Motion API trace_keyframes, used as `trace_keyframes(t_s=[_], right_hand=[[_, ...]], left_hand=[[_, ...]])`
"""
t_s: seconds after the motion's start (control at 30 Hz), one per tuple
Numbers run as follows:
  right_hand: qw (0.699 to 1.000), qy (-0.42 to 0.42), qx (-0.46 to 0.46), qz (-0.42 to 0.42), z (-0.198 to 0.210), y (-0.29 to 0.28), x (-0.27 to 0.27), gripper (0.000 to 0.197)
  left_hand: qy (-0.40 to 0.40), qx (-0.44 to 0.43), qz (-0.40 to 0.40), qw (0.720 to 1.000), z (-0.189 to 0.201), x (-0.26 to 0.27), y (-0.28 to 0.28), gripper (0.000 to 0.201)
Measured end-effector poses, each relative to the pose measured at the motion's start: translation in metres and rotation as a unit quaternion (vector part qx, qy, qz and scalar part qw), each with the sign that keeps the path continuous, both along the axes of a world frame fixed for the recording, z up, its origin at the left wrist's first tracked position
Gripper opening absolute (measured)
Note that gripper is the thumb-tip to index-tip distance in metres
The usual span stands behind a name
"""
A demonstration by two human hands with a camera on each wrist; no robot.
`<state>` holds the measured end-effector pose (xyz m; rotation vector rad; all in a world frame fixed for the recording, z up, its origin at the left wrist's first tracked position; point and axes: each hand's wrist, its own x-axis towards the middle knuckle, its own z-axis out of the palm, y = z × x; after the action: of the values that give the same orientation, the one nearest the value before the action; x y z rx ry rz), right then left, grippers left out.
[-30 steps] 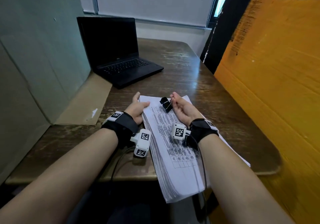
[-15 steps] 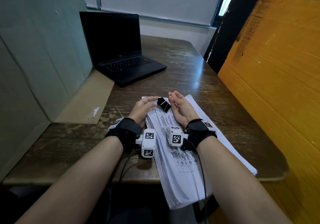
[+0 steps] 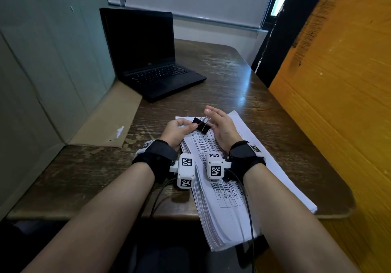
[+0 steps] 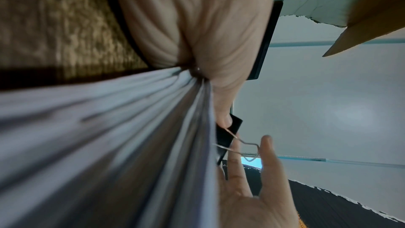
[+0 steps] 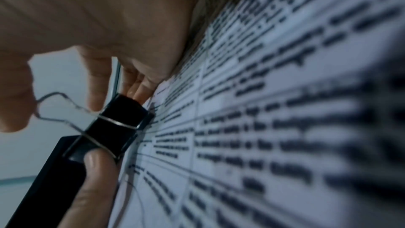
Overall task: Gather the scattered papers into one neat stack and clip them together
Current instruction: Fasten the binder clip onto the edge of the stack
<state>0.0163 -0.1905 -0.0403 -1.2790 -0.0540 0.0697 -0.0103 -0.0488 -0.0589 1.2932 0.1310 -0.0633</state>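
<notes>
Pinching the binder clip [image 3: 201, 125] onto the paper stack [image 3: 220, 179] with my left hand [image 3: 176, 131], I should keep my relaxed right hand's [image 3: 220, 124] fingers [image 4: 266, 146] guiding its wire handle flat.

Open black laptop [image 3: 152, 65] sits at the far left of the worn wooden desk [image 3: 232, 86], screen dark, and a flat sheet of brown cardboard [image 3: 105, 120] lies just in front of it, while a big orange board [image 3: 338, 103] leans along the right
</notes>
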Motion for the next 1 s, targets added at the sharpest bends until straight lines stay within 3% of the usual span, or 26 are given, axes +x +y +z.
trace_keyframes(t_s=[0.1,0.2,0.4,0.6,0.73,0.87,1.0], right_hand=[[0.987,-0.010,-0.158,-0.020,-0.002,0.008,0.001,0.024],[0.963,-0.020,-0.253,-0.092,-0.001,0.013,0.002,0.018],[0.933,-0.026,-0.323,-0.157,0.011,0.019,0.004,0.036],[0.897,-0.021,-0.405,-0.174,0.019,0.023,0.004,0.036],[0.907,0.007,-0.368,-0.205,0.016,0.015,0.004,0.022],[0.934,0.051,-0.241,-0.261,0.012,0.003,0.006,0.031],[0.941,0.085,-0.194,-0.263,0.005,0.002,0.015,0.027]], left_hand=[[0.002,0.006,-0.011,1.000,0.000,0.000,0.000,0.017],[0.004,0.024,-0.015,1.000,0.000,-0.001,0.001,0.019],[-0.004,0.063,-0.009,0.998,0.001,-0.002,-0.001,0.019],[-0.007,0.089,-0.006,0.996,0.003,-0.003,-0.002,0.018],[0.002,0.065,-0.019,0.998,0.005,-0.004,-0.001,0.009],[0.022,0.046,-0.008,0.999,0.012,-0.004,-0.003,0.033],[0.047,-0.034,0.028,0.998,0.023,-0.007,-0.004,0.079]])
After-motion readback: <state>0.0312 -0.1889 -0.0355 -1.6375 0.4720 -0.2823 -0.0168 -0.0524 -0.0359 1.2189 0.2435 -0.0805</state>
